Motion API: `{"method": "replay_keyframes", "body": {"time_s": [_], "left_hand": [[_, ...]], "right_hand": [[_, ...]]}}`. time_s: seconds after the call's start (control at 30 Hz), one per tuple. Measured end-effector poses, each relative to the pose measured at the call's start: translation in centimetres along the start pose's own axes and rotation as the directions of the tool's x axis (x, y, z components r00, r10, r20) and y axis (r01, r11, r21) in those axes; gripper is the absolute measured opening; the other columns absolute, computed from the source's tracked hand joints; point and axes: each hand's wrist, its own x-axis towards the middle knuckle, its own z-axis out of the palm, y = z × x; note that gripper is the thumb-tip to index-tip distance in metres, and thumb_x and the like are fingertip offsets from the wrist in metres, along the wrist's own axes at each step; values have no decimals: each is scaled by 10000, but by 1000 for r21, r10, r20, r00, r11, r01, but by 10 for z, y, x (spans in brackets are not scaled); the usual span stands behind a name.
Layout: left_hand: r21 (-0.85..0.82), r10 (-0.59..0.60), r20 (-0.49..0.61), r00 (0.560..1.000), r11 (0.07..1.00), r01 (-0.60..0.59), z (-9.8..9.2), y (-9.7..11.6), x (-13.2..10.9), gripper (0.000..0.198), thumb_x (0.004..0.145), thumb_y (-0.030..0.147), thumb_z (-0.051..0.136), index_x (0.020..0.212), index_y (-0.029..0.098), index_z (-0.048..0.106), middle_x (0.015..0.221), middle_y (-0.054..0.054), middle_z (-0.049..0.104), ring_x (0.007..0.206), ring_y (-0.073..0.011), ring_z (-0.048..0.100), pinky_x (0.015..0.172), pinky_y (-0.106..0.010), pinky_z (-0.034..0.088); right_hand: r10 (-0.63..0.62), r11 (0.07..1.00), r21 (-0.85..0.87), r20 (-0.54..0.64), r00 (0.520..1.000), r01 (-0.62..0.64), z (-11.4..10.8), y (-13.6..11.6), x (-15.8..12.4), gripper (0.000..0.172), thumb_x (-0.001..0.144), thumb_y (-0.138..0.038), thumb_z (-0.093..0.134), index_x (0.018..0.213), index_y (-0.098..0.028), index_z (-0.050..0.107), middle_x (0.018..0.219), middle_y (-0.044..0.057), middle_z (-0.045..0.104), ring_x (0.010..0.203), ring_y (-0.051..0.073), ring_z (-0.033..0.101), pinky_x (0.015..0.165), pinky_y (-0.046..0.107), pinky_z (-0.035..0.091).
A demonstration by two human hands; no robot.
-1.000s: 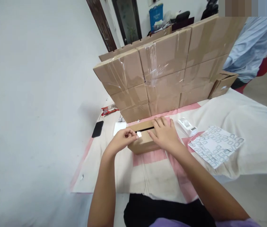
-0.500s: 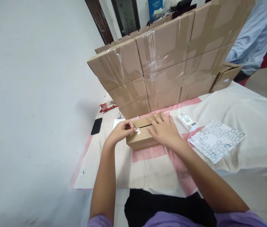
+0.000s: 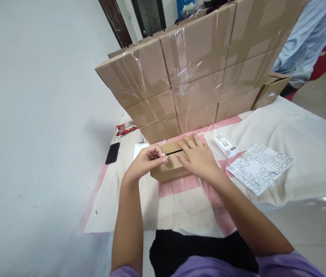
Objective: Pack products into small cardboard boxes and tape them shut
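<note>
A small brown cardboard box (image 3: 170, 171) lies on the cloth in front of me, its top flaps meeting along a narrow dark gap. My left hand (image 3: 145, 161) is closed in a pinch over the box's left end. A small shiny bit of clear tape (image 3: 165, 155) shows at its fingertips. My right hand (image 3: 196, 156) rests on the right part of the top with fingers spread, pressing on the flaps. To the right of the box stands a white tape dispenser (image 3: 224, 146).
A tall wall of taped cardboard boxes (image 3: 197, 57) rises behind the box. A patterned sheet (image 3: 259, 167) lies to the right. At left are a black phone (image 3: 112, 153) and a red packet (image 3: 126, 127). Beyond the cardboard, a person in a blue sleeve (image 3: 307, 42) is at far right.
The tape that lay shiny across the box's top left is now bunched at my left fingertips, off the gap. My right hand stays on the box. The view has shifted slightly.
</note>
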Motion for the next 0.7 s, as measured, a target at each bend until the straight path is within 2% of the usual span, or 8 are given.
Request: {"method": "replay_keyframes", "body": {"time_s": [0.1, 0.23, 0.33, 0.53, 0.7], "left_hand": [[108, -36, -27, 999, 993, 39, 0, -4, 8, 263, 800, 340, 823, 784, 185, 611, 842, -12, 680, 762, -125, 608, 702, -254, 455], [62, -52, -3, 999, 997, 53, -4, -17, 14, 301, 806, 378, 817, 824, 189, 584, 890, -21, 693, 802, -136, 622, 733, -263, 466], [84, -47, 10, 999, 995, 46, -5, -22, 13, 311, 809, 389, 818, 833, 186, 584, 881, -12, 662, 766, -119, 578, 713, -255, 439], [30, -22, -48, 999, 999, 23, 0, -27, 13, 345, 810, 415, 805, 863, 201, 540, 927, -26, 694, 726, -117, 554, 709, -267, 426], [196, 44, -86, 995, 980, -27, 2, -35, 13, 229, 868, 361, 730, 897, 212, 559, 938, -25, 704, 740, -134, 567, 717, -279, 423]], "right_hand": [[-1, 1000, 8, 2, 1000, 1, -1, 0, -1, 550, 1038, -452, 403, 1513, -213, 544, 1650, 92, 444, 1542, 366, 300, 1062, 534, 474], [-18, 1000, 10, -21, 1000, 18, 1, 1, -2, 539, 1037, -457, 411, 1488, -208, 570, 1628, 96, 473, 1531, 363, 318, 1040, 515, 495], [-24, 1000, 10, -32, 999, 25, 2, 2, -2, 532, 1037, -452, 416, 1478, -203, 578, 1629, 89, 472, 1526, 359, 327, 1062, 516, 488], [-36, 999, 17, -37, 999, 37, 3, 3, -3, 534, 1035, -462, 419, 1467, -194, 584, 1604, 94, 501, 1528, 355, 317, 1093, 500, 474], [-37, 999, 19, -38, 999, 38, 3, 3, -4, 535, 1033, -463, 423, 1470, -197, 580, 1612, 89, 490, 1522, 357, 322, 1092, 498, 476]]}}
